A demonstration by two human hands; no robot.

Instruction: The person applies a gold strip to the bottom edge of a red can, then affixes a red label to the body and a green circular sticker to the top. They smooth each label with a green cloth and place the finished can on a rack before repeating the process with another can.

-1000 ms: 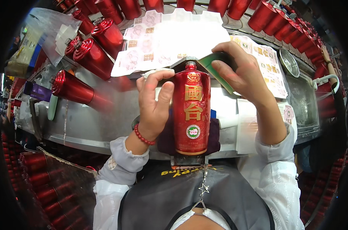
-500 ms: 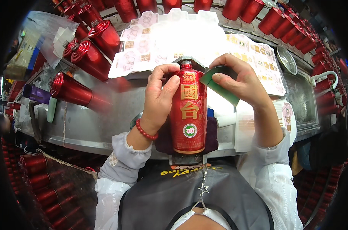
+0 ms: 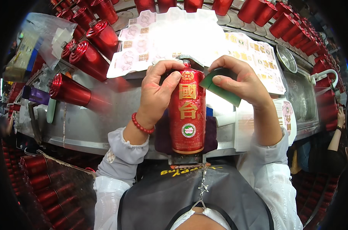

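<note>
A red bottle point(image 3: 187, 120) with gold characters and a round green-and-white emblem lies in front of me, its neck pointing away. Under it is a dark purple cloth point(image 3: 211, 136). My left hand point(image 3: 158, 82) grips the bottle's shoulder from the left, fingers curled over near the neck. In my right hand point(image 3: 241, 82), a flat green scraper point(image 3: 221, 91) is pinched between thumb and fingers. Its near corner is at the bottle's upper right side; whether it touches cannot be made out.
Sticker sheets point(image 3: 133, 50) lie behind the bottle, with more label sheets point(image 3: 254, 53) to the right. A metal bowl point(image 3: 286, 58) and a steel sink point(image 3: 302, 101) are at the right. Red bottles point(image 3: 84, 57) stand left and along the back. A co-worker's arm point(image 3: 337, 132) shows far right.
My left hand and the bottle have shifted slightly left. The scraper has moved little. Red bottles along the back have slid left, and a co-worker's arm has appeared at the right edge.
</note>
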